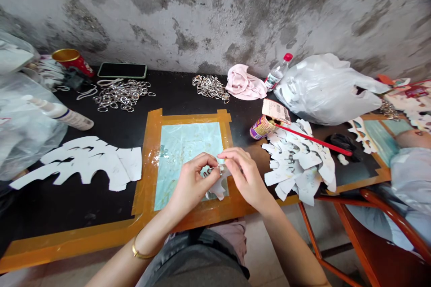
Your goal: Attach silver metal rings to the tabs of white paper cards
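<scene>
Over the light blue sheet [185,143] taped to the black table, my two hands meet. My left hand [195,179] is closed in a pinch on a small metal ring [209,171]. My right hand [244,175] is bent close beside it, its thumb and forefinger pinched at a white cut piece [218,188] that hangs below the fingers. The fingers cover part of the ring and the piece. White cut sheets [97,161] lie to the left, and a pile of similar pieces [299,161] lies to the right.
Two heaps of metal rings [123,94] [210,87], a phone [122,70], a pink cloth [245,83] and a plastic bag [326,87] line the back. A white bottle [63,114] lies left. A patterned cup [261,127] stands right; another person's sleeve [412,175] is far right.
</scene>
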